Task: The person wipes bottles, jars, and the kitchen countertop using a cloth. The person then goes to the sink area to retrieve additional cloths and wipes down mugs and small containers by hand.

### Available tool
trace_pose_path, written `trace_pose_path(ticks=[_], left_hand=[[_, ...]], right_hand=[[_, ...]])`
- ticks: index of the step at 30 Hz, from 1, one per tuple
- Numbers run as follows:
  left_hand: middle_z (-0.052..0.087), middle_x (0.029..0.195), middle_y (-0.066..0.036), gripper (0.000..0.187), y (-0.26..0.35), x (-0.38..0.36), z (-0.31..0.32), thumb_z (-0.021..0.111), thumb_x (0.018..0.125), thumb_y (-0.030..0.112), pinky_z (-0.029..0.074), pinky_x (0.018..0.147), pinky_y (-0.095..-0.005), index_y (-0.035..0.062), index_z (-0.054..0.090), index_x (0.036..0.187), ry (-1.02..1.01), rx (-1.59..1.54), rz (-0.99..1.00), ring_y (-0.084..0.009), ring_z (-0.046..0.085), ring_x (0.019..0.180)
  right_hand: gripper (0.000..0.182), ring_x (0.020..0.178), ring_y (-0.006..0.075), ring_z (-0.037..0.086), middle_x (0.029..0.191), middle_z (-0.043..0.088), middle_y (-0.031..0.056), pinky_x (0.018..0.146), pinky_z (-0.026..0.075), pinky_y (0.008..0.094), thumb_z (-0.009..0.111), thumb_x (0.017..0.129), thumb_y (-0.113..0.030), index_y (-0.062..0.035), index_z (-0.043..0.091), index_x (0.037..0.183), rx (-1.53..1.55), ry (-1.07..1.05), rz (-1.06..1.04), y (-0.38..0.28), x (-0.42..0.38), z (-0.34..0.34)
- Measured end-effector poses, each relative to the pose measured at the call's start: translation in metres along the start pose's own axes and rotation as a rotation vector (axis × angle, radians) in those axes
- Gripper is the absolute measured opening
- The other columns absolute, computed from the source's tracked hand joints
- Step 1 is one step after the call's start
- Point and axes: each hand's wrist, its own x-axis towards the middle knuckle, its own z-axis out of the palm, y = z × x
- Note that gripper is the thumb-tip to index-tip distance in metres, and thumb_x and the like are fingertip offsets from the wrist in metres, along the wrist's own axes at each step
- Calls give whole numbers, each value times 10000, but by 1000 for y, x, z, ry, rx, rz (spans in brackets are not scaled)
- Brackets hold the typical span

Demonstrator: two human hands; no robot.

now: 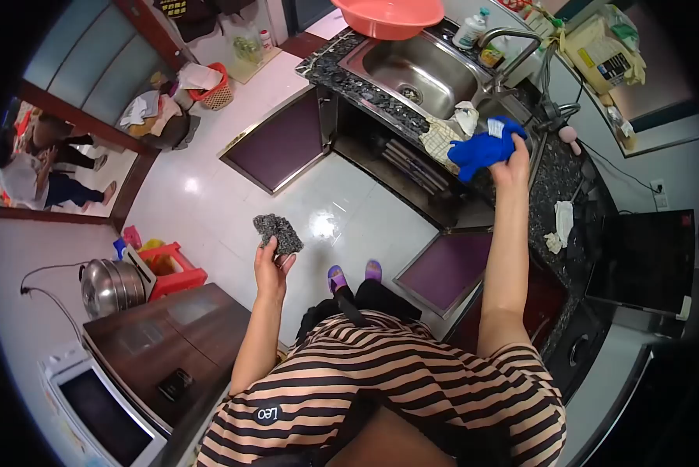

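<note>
My left hand (268, 274) is raised over the floor at the left, its fingers closed on a dark grey steel wool scourer (279, 233). At the counter's front edge, my right hand (512, 165) grips a bunched blue cloth (482, 151) that has a white label. Beside the blue cloth, a pale checked cloth (440, 142) hangs over the edge near the sink (443, 70). A crumpled white cloth (465, 117) lies between that cloth and the sink. The palm side of my right hand is partly hidden by the blue cloth.
Two cabinet doors (275, 144) (450, 268) stand open below the counter. A pink basin (388, 15) is behind the sink, near the faucet (513, 47). On the left are a brown cabinet (217, 335), a steel pot (112, 288) and a red stool (179, 272). Other people appear beyond the doorway.
</note>
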Motion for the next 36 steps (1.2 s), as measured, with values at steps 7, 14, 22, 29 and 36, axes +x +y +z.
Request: trace_pose_path(ticks=[7, 14, 22, 29, 36], left_hand=[[641, 1034, -18, 297, 5, 15, 9, 666, 940, 269, 562, 798, -358, 125, 570, 1182, 8, 19, -59, -149, 626, 824], [597, 1078, -20, 345, 18, 53, 10, 720, 892, 361, 492, 890, -394, 157, 584, 1134, 167, 13, -36, -194, 562, 941], [600, 1068, -56, 349, 48, 118, 107, 726, 897, 320, 519, 821, -398, 125, 560, 1135, 149, 88, -53, -222, 570, 934], [636, 1077, -30, 287, 65, 164, 225, 679, 939, 257, 520, 842, -392, 141, 572, 1179, -81, 253, -12, -174, 604, 937], [666, 1129, -30, 346, 77, 179, 260, 641, 952, 161, 531, 807, -328, 118, 569, 1288, -295, 338, -2, -154, 642, 971]], right_hand=[[348, 1168, 310, 593, 1222, 639, 148, 1059, 436, 502, 360, 1056, -227, -21, 587, 1220, 196, -73, -258, -19, 49, 64], [302, 1122, 293, 604, 1214, 633, 100, 1043, 448, 485, 434, 1043, -231, -70, 569, 1260, 178, -64, -283, 17, 134, 42], [437, 947, 309, 649, 1054, 672, 165, 845, 493, 386, 784, 796, -252, 7, 651, 1123, -1687, 453, -659, 82, 112, -162], [324, 985, 340, 588, 1024, 600, 133, 830, 502, 419, 753, 803, -191, -55, 652, 1080, -1655, 14, -620, 64, 51, -66], [240, 917, 298, 616, 973, 637, 104, 807, 513, 394, 696, 833, -122, -82, 684, 1070, -1975, -278, -695, 101, 47, -80]])
